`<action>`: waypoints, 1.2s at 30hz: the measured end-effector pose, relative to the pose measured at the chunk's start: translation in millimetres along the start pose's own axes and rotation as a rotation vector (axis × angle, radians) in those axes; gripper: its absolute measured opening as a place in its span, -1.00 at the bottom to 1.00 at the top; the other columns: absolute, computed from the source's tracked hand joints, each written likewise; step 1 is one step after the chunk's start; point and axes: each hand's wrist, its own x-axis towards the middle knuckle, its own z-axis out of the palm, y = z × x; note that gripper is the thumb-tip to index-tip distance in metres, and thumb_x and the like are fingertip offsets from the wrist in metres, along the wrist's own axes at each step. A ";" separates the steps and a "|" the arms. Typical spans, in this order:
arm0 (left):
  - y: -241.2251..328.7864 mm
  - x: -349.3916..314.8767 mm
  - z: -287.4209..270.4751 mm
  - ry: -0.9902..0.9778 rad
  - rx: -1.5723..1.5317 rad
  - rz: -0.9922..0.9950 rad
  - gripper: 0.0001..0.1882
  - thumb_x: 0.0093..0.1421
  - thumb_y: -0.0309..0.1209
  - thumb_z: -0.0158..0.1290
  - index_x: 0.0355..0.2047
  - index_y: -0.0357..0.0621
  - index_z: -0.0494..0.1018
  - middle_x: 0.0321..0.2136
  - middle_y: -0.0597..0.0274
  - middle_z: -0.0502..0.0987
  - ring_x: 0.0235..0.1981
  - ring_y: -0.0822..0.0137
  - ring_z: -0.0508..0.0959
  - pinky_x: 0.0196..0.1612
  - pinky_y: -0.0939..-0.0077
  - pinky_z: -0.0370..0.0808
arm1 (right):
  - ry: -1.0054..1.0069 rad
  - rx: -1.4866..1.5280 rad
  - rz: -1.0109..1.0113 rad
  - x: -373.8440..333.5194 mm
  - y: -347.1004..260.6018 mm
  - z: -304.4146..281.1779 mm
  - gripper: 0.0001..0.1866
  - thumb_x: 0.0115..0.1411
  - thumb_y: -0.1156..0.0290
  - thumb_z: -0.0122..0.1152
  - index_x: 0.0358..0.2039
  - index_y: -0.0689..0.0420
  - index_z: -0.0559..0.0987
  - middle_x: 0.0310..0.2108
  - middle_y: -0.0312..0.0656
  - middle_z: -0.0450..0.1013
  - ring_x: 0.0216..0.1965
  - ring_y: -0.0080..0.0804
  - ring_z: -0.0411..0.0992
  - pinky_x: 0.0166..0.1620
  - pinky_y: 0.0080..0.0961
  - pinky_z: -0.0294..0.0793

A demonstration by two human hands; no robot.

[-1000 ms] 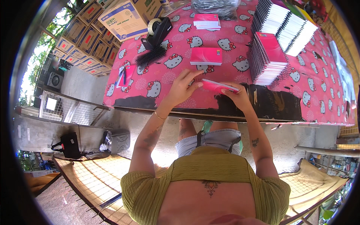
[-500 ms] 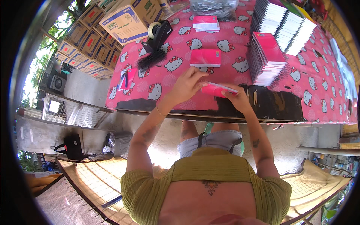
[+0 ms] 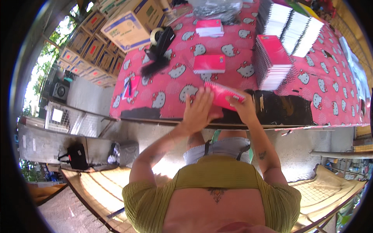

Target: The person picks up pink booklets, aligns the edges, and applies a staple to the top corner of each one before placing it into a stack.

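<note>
A small pink spiral notebook (image 3: 223, 96) is tilted over the table's near edge. My right hand (image 3: 245, 108) grips its right end, thumb on the cover. Fingers spread, my left hand (image 3: 198, 110) lies flat against the notebook's left end and is slightly blurred. Just beyond is a short stack of pink notebooks (image 3: 210, 64), and farther back sits another small pink pile (image 3: 210, 28). To the right rises a tall stack of pink spiral notebooks (image 3: 273, 62).
Larger white spiral-bound books (image 3: 293, 29) stand behind the tall stack. At the left are a black tape dispenser (image 3: 161, 42), a dark bundle of binding coils (image 3: 154, 68), a pen (image 3: 129, 87) and a cardboard box (image 3: 134, 25). A clear plastic bag (image 3: 217, 9) lies at the back.
My left hand has gone from pinching at the notebook's left end to lying open against it, lower down. The notebook has turned so its cover shows more. My right hand keeps its grip.
</note>
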 end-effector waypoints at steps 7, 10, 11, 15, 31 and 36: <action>1.6 26.0 -18.0 -0.025 0.021 -0.028 -0.08 0.25 0.27 -0.22 0.33 -0.27 0.14 0.35 -0.15 0.12 0.41 -0.07 0.06 0.28 -0.43 -0.22 | -0.020 0.118 -0.043 0.1 -4.3 5.6 -0.66 0.24 0.51 0.24 0.02 0.29 0.57 -0.24 -0.30 0.56 -0.25 -0.64 0.43 -0.15 -0.61 0.45; -5.8 36.8 -16.6 0.088 0.030 -0.068 -0.08 0.26 0.23 -0.21 0.35 -0.32 0.07 0.37 -0.22 0.04 0.42 -0.17 -0.02 0.29 -0.44 -0.29 | -0.072 -0.007 -0.029 -2.6 -2.4 4.6 -0.67 0.24 0.51 0.23 0.02 0.28 0.57 -0.26 -0.31 0.55 -0.27 -0.66 0.43 -0.17 -0.60 0.46; -11.5 52.5 -27.0 0.129 0.043 -0.135 -0.07 0.27 0.22 -0.21 0.36 -0.35 0.04 0.37 -0.25 0.02 0.42 -0.20 -0.05 0.29 -0.45 -0.32 | -0.065 -0.020 -0.027 -5.5 -1.6 6.9 -0.68 0.24 0.51 0.23 0.02 0.28 0.58 -0.26 -0.31 0.56 -0.28 -0.65 0.43 -0.17 -0.60 0.46; 17.9 19.2 -12.9 -0.048 -0.044 0.008 -0.09 0.30 0.19 -0.24 0.35 -0.37 0.03 0.38 -0.25 0.01 0.41 -0.25 -0.07 0.32 -0.39 -0.31 | -0.015 0.042 -0.050 -6.5 0.4 8.2 -0.71 0.24 0.52 0.22 -0.02 0.28 0.59 -0.27 -0.29 0.56 -0.27 -0.65 0.43 -0.17 -0.59 0.46; 36.3 -4.1 20.3 -0.025 -0.221 0.047 -0.10 0.34 0.23 -0.39 0.35 -0.37 0.05 0.37 -0.29 0.02 0.42 -0.18 -0.05 0.31 -0.40 -0.35 | -0.001 -0.144 -0.138 1.9 20.1 3.5 -0.73 0.20 0.54 0.24 -0.07 0.23 0.61 -0.31 -0.16 0.60 -0.31 -0.62 0.46 -0.17 -0.54 0.49; 20.4 55.7 -6.3 -0.045 -0.034 -0.015 -0.04 0.25 0.21 -0.16 0.34 -0.42 0.04 0.38 -0.27 0.00 0.43 -0.15 -0.04 0.32 -0.38 -0.33 | -0.112 -0.397 -0.187 6.3 40.7 -9.4 -0.69 0.18 0.53 0.25 -0.04 0.19 0.61 -0.32 -0.01 0.60 -0.32 -0.56 0.52 -0.19 -0.52 0.50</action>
